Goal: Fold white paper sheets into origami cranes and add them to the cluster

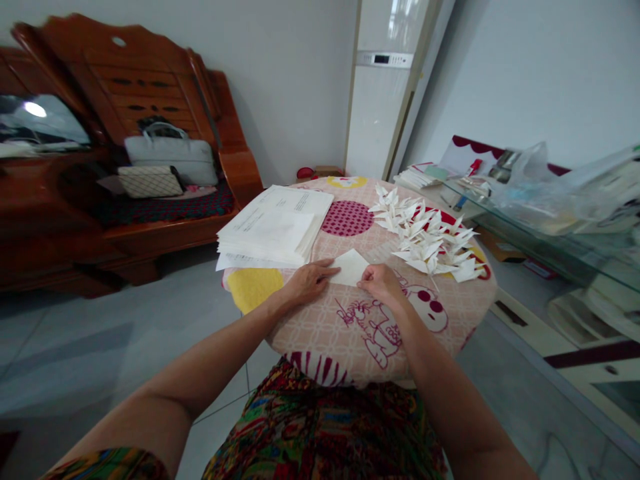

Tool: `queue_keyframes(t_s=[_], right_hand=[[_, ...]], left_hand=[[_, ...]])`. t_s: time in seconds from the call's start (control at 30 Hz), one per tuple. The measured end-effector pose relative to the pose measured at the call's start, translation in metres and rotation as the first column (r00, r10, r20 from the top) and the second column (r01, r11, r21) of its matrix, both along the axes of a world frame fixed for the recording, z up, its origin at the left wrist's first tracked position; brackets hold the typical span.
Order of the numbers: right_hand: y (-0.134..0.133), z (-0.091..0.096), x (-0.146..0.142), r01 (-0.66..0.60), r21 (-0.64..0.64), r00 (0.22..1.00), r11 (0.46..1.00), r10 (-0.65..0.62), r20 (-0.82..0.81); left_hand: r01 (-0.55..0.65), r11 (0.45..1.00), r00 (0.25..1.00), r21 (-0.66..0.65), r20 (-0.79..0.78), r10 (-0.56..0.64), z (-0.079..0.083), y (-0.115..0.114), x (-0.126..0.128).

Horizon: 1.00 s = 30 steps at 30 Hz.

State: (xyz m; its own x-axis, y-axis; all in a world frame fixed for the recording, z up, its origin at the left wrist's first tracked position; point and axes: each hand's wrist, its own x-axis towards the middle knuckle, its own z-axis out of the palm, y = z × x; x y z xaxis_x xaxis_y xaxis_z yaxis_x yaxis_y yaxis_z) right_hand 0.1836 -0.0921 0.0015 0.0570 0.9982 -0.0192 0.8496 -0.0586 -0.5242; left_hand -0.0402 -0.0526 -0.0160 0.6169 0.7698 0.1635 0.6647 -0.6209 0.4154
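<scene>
- White paper lies between the two hands: a small sheet (352, 268) flat on the table, turned so one corner points away from the person.
- Left hand (311, 280): fingers stretched forward, tips touching the near left edge of the small sheet; I cannot tell whether they grip or only press it.
- Right hand (383, 283): fingers curled, thumb and forefinger apparently pinching the right corner of the sheet.
- The step in hand looks like folding or lining up the edges of this sheet. As I judge it, the next move calls for a steady left hand as an anchor and a light, exact pinch from the right, since thin paper creases easily.
- Under the sheet, a tablecloth (320, 333) of soft-looking cloth covers a round top, pale pink with a lattice pattern, yellow and plum patches and a cartoon figure.
- Beyond the left hand, a thick paper stack (265, 230), flat and squarish, its layered edges slightly uneven, with print on some sheets.
- Beyond the right hand, a heap of folded paper shapes (425, 233), crisp, white and sharply pointed, overlapping one another.
- Farther right, crinkled clear plastic bags (535, 187) rest on a smooth glass shelf (565, 243).
- Far left, a glossy, carved reddish-wood bench (150, 233) holds a grey bag (197, 160) and a quilted-looking pouch (147, 182).
</scene>
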Motion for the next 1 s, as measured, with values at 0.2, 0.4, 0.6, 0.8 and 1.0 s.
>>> queue_keyframes(t_s=[0.2, 0.4, 0.6, 0.8, 1.0], right_hand=[[-0.001, 0.002, -0.001, -0.001, 0.003, 1.0, 1.0, 0.001, -0.022], [-0.003, 0.003, 0.0, 0.002, 0.0, 0.999, 1.0, -0.002, -0.034], [-0.001, 0.001, 0.0, -0.01, 0.01, 0.999, 1.0, 0.011, -0.039], [-0.002, 0.003, 0.0, -0.006, 0.007, 1.0, 1.0, 0.006, -0.03], [-0.004, 0.001, 0.0, -0.007, 0.017, 0.999, 1.0, 0.008, -0.036]], left_hand=[[-0.035, 0.999, 0.996, -0.036, 0.077, 0.038, -0.006, 0.004, -0.014], [-0.079, 0.995, 0.985, -0.056, 0.148, 0.087, -0.01, 0.006, -0.024], [-0.06, 0.997, 0.983, -0.056, 0.172, 0.069, -0.012, 0.008, -0.033], [-0.054, 0.999, 0.987, -0.009, 0.152, 0.055, -0.015, 0.001, -0.036], [-0.106, 0.983, 0.989, 0.152, 0.117, 0.089, 0.0, -0.009, -0.018]])
